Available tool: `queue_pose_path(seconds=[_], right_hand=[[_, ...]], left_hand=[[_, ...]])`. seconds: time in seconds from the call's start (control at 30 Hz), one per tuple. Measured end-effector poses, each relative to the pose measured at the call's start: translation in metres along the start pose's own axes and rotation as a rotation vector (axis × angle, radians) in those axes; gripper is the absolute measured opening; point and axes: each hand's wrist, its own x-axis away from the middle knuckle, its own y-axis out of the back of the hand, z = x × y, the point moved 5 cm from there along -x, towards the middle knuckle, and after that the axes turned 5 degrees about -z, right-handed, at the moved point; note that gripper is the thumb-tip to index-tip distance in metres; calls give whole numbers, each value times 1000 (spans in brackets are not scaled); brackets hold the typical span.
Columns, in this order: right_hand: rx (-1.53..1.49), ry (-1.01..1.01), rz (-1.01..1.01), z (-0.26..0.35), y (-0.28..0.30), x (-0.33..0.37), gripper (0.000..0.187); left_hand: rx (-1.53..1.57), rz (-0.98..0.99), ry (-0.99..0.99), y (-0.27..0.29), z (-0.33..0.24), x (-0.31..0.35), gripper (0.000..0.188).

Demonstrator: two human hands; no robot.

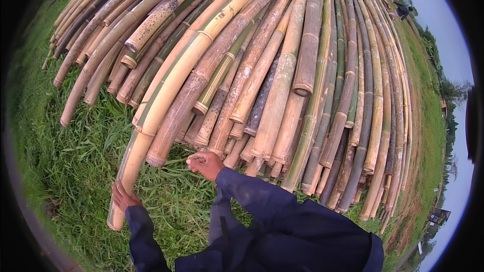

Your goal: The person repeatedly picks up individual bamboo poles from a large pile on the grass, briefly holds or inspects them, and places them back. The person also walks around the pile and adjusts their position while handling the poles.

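A long, pale yellow bamboo pole [151,131] with a greenish streak sticks out past the others at the left of the pile. Near its low end, my left hand [125,197] grips it from the right side, fingers laid over the surface. My right hand [205,164] is in front of the pile's cut ends with its fingers curled together. Nothing shows in it. Closest to it is the end of a brownish bamboo pole [174,126], apart from the fingers.
A big pile of bamboo poles [287,65], brown, green and dark, fans out toward me with uneven ends. Grass [65,161] grows around my feet and along both sides. A bare dirt strip [411,191] runs at the right. Far off at the upper right stands a person [403,10].
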Motion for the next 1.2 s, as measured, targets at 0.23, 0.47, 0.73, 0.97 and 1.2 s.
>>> queue_pose_path(seconds=[0.23, 0.47, 0.73, 0.97, 1.2], right_hand=[[-3, -255, -977, -105, 231, 112, 44], [132, -331, -1024, -139, 258, 81, 82], [62, -499, -811, -151, 255, 32, 93], [168, -335, -807, -75, 212, 25, 92], [101, 395, -157, 137, 61, -25, 67]], left_hand=[[599, 84, -294, -28, -129, 47, 55], [1190, 1023, 205, -172, -323, 180, 67], [1416, 1248, 942, -188, -417, 189, 79], [1470, 1149, 948, -144, -404, 144, 69], [2148, 1087, 980, -33, -295, -42, 88]])
